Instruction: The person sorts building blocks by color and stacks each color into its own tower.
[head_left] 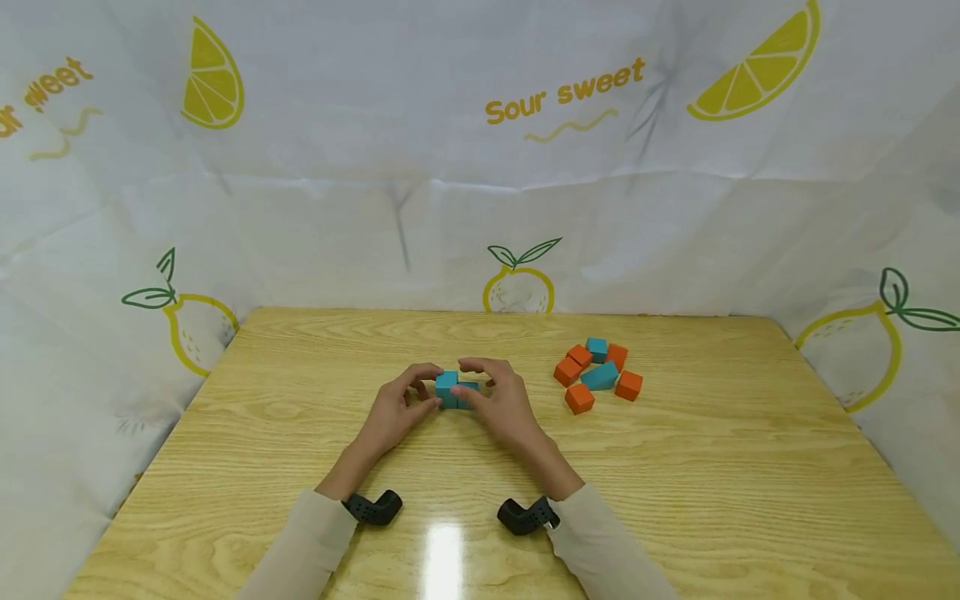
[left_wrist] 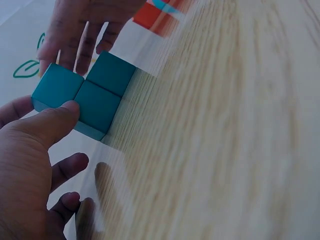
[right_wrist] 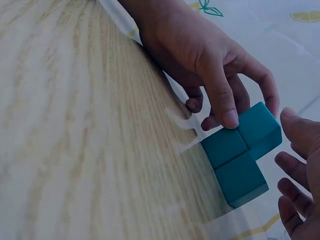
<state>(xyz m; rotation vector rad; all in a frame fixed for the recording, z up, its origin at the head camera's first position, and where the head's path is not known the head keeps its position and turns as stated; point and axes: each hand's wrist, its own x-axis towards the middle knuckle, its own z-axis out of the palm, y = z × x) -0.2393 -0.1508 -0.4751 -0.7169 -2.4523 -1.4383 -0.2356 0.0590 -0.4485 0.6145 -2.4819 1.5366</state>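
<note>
Three blue wooden cubes stand together on the table: a left lower cube (left_wrist: 99, 105), a right lower cube (left_wrist: 111, 73) beside it, and an upper cube (head_left: 447, 381) stacked on the left one. My left hand (head_left: 392, 413) pinches this stack from the left, its thumb at the seam between the upper and left lower cubes and its index finger round the back of the upper one. On the other side is my right hand (head_left: 508, 406), its fingers parted and bent loosely around the right lower cube. A gap shows between its fingers and the cubes in the right wrist view.
To the right on the wooden table (head_left: 712, 467) lies a loose group of several orange blocks (head_left: 580, 398), with a blue wedge-like block (head_left: 600, 377) and a small blue cube (head_left: 597, 350) among them. A white lemon-print sheet (head_left: 360, 233) rises behind the table.
</note>
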